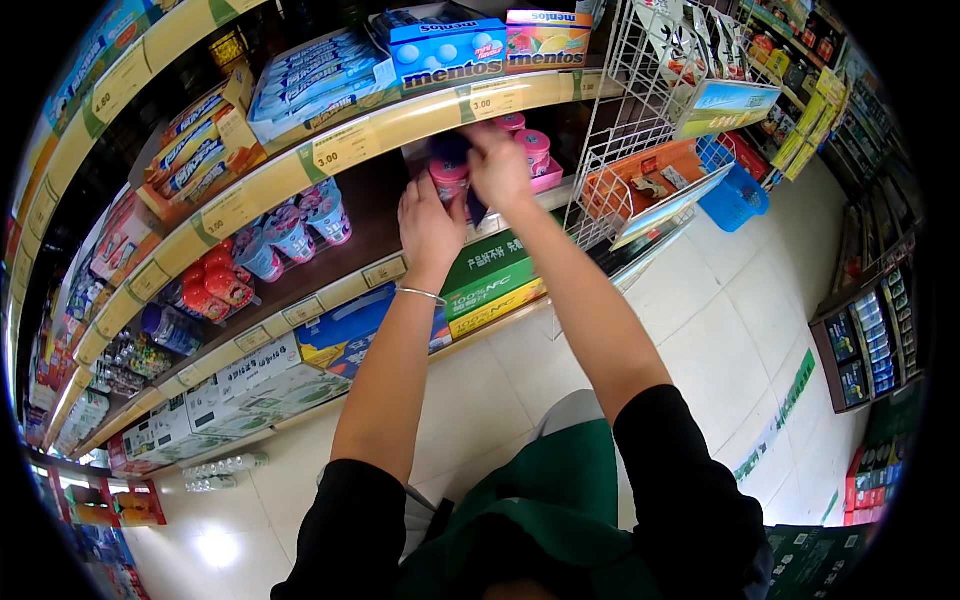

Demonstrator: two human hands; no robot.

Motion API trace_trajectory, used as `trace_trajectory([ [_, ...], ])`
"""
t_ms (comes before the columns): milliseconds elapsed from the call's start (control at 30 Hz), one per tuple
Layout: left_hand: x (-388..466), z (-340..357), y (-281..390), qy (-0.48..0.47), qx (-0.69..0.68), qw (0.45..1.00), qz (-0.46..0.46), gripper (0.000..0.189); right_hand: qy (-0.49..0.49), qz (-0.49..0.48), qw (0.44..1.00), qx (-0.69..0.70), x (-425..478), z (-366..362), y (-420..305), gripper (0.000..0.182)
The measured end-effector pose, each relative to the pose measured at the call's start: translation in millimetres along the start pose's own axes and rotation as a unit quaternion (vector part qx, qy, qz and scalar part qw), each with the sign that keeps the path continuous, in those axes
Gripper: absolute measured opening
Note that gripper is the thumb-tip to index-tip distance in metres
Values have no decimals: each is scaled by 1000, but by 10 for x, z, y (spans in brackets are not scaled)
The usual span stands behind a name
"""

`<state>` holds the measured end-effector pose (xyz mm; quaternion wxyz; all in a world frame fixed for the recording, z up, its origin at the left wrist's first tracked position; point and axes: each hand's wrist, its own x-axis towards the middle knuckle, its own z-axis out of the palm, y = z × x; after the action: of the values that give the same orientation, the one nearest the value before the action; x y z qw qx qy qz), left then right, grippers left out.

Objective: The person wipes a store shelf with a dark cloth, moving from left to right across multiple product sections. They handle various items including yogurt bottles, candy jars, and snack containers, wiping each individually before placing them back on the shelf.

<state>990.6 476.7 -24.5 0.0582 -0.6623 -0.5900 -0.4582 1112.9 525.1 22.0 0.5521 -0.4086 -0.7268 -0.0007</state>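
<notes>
Both arms reach to a shelf under the sweets. My left hand (433, 225) is curled around a pink round container (450, 174) with a dark purple thing, perhaps a cloth, against its top. Over the shelf beside it, my right hand (501, 169) is blurred, its fingers bent by the dark purple thing (448, 146); whether it grips that thing is hard to tell. Part of the dark material hangs between the hands. Just right of my right hand, pink-lidded containers (532, 150) stand in a pink tray (551, 177).
Above the hands runs a shelf edge with price tags (360, 146), under Mentos boxes (448, 56). Blue-and-pink cups (326, 214) stand left. Juice cartons (487, 270) sit below. A white wire rack (592, 165) projects at the right, near a blue basket (735, 199) on the floor.
</notes>
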Motion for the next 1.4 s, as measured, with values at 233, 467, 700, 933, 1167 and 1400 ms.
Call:
trace_trajectory([
  [233,1,-17,18,-13,13,1000,-2,59,-16,165,966,-196,512,-189,939,23],
  [467,2,-17,0,-20,3,1000,2,61,-232,85,928,-279,515,123,573,34],
  [700,8,-22,-54,-22,-3,1000,8,56,-204,-40,966,-152,153,327,31,38],
  [933,12,-23,-29,-10,-12,1000,8,56,-162,54,982,-81,232,233,-23,35],
  [1167,-3,-13,-6,-15,-14,1000,0,58,-120,27,974,-190,688,-15,13,50],
  [1400,0,-5,-65,7,-24,1000,16,60,-236,-50,903,-355,583,391,-364,77],
])
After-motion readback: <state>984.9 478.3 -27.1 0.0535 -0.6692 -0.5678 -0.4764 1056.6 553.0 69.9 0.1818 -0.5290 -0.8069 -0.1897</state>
